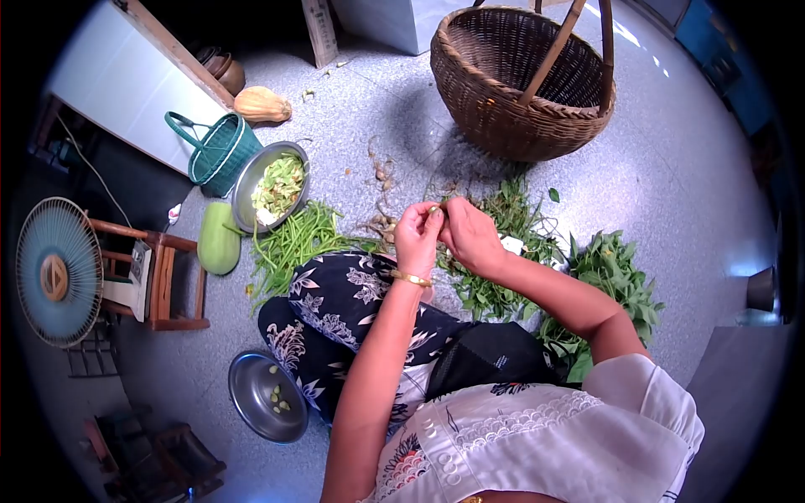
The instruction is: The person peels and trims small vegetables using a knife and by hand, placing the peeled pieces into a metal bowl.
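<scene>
My left hand [417, 239], with a gold bracelet at the wrist, is raised above my lap with fingers pinched together. My right hand [472, 239] meets it fingertip to fingertip, also closed. Between them shows a tiny greenish bit, too small to name. Below and to the left lies a bundle of long green stems [295, 243]. On the right, under my right forearm, leafy greens [616, 277] are heaped on the floor. Several small brownish bulbs or roots [383, 176] lie beyond my hands.
Left are a metal basin [243, 189] of cut pale-green vegetables, a green basket [220, 151], a light-green gourd [219, 239], a pumpkin [262, 105] and a fan [57, 272]. A big wicker basket [520, 126] stands ahead. Another metal bowl [251, 411] holds several small green pieces.
</scene>
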Motion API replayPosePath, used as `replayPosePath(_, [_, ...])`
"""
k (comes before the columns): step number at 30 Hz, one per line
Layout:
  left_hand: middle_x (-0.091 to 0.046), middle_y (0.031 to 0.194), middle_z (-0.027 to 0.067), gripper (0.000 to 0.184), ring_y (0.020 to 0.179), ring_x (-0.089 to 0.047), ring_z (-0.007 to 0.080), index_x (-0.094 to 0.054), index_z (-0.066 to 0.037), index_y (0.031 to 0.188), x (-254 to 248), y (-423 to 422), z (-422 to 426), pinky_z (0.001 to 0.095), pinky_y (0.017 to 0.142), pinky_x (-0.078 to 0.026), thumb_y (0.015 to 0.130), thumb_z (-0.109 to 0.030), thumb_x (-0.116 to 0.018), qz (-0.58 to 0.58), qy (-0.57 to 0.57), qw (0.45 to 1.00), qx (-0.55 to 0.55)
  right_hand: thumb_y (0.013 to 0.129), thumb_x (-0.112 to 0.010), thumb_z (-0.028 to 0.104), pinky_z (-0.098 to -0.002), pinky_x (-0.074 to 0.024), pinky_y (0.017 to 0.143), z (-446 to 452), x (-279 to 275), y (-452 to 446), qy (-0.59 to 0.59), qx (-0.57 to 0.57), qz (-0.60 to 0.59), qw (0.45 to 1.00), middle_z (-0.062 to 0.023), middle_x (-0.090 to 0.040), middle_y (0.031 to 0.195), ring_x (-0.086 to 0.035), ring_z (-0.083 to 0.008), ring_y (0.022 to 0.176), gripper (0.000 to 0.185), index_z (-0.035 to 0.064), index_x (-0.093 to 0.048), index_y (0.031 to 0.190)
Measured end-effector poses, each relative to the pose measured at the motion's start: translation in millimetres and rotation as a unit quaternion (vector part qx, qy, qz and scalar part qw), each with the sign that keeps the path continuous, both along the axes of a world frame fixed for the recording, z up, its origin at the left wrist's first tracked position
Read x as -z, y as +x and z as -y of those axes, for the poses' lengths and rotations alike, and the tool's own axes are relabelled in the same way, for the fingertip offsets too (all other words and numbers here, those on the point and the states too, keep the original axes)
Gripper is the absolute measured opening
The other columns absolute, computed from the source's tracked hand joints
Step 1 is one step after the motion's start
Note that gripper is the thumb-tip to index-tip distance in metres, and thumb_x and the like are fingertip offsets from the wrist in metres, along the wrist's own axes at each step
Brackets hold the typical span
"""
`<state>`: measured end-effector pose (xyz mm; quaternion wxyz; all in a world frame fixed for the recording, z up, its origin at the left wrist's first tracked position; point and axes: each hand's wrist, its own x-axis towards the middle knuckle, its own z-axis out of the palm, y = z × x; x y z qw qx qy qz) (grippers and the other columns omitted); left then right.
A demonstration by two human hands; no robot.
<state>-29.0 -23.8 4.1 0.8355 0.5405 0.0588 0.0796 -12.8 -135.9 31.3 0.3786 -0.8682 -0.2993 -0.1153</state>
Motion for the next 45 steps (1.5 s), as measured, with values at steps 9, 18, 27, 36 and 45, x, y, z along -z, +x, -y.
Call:
replayPosePath(9, [-0.056, 0.083, 0.0040, 0.015, 0.074, -0.052, 0.0072, -0.050, 0.001, 0.092, 1, 1, 0, 0.0183, 0.065, -0.043, 0.081, -0.008, -0.056, -0.004, 0.005, 1.000, -0.002, 0.076, -0.053, 0.013, -0.0394, -0.0414, 0.056, -1, 0, 0, -0.026, 0.014, 0.004, 1.000, -0.0168, -0.048, 0.074, -0.051, -0.0347, 0.065, 0.019, 0.0005, -0.042, 0.086])
replayPosePath(18, [-0.056, 0.088, 0.0054, 0.021, 0.075, -0.054, 0.0099, -0.050, 0.001, 0.101, -10, -2, -5, 0.0200, 0.063, -0.045, 0.085, -0.013, -0.051, -0.019, -0.025, 0.997, 0.070, 0.077, -0.048, 0.011, -0.0433, -0.0399, 0.055, 9, -3, 12, 0.005, 0.031, -0.038, 0.999, -0.0211, -0.051, 0.071, -0.052, -0.0373, 0.063, 0.015, 0.0001, -0.041, 0.083])
replayPosePath(27, [-0.055, 0.097, 0.0061, 0.027, 0.081, -0.055, 0.0129, -0.048, -0.001, 0.105, -8, 0, -7, 0.0242, 0.067, -0.047, 0.084, -0.016, -0.053, -0.049, -0.153, 0.977, 0.140, 0.076, -0.049, 0.010, -0.0411, -0.0424, 0.056, 14, -17, 9, 0.094, 0.041, -0.077, 0.992, -0.0198, -0.054, 0.066, -0.054, -0.0369, 0.062, 0.011, 0.0006, -0.048, 0.082])
replayPosePath(36, [-0.056, 0.094, 0.0108, 0.030, 0.085, -0.058, 0.0196, -0.046, -0.001, 0.107, -12, -1, -14, 0.0258, 0.071, -0.050, 0.081, -0.012, -0.056, -0.064, -0.203, 0.965, 0.152, 0.081, -0.042, 0.011, -0.0213, -0.0335, 0.044, 26, -13, 27, 0.213, 0.040, -0.350, 0.912, -0.0004, -0.044, 0.056, -0.042, -0.0059, 0.049, 0.015, 0.0017, -0.048, 0.071])
replayPosePath(45, [-0.057, 0.091, 0.0079, 0.025, 0.082, -0.058, 0.0160, -0.049, -0.003, 0.102, -4, 1, -12, 0.0253, 0.070, -0.051, 0.079, -0.008, -0.057, -0.048, -0.216, 0.971, 0.088, 0.078, -0.054, 0.022, -0.0356, -0.0441, 0.066, 24, -16, 13, 0.089, -0.054, -0.121, 0.987, -0.0151, -0.055, 0.082, -0.055, -0.0306, 0.076, 0.027, 0.0022, -0.054, 0.096])
